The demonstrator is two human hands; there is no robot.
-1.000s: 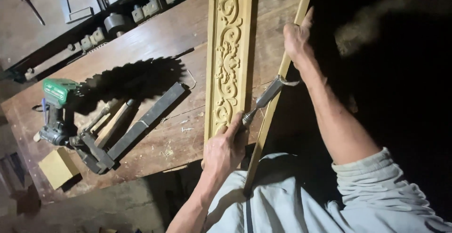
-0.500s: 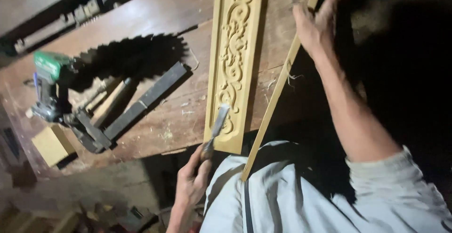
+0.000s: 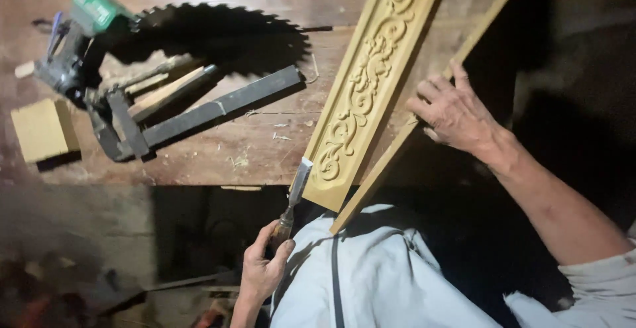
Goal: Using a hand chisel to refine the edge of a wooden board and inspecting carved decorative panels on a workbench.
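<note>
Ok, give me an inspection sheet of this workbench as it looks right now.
Surface: wooden workbench, worn, with scattered shavings.
Job's things: carved panel lying diagonally; thin wooden strip beside it; chisel, blade at the panel's near end.
Clutter: circular saw blade, green power tool, dark metal clamp, small wood block.
Hands: left hand grips the chisel handle; right hand rests on the strip.
Cables: nothing seen.
Surroundings: dark, debris below the bench.

head view looks steeply down, close over workbench (image 3: 199,162).
</note>
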